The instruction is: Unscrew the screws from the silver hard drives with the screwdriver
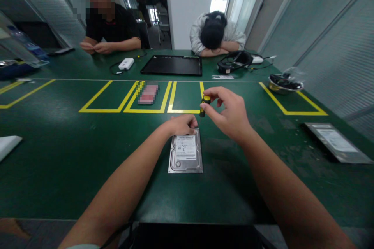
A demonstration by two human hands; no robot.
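Note:
A silver hard drive (186,151) with a white label lies flat on the green table (233,186), in front of me. My left hand (184,124) rests on its far end, fingers curled, a fingertip touching the metal near the top right corner. Whether those fingers pinch anything is too small to tell. My right hand (228,113) holds a yellow and black screwdriver (205,106) upright between thumb and fingers. Its thin shaft points down at the drive's far right corner; the tip is partly hidden by my left fingers.
A second drive (336,142) lies at the right. Farther back are a black panel (172,65), a headset (233,61), a white device (126,63) and a bowl (285,85) of dark items. Two people sit across the table.

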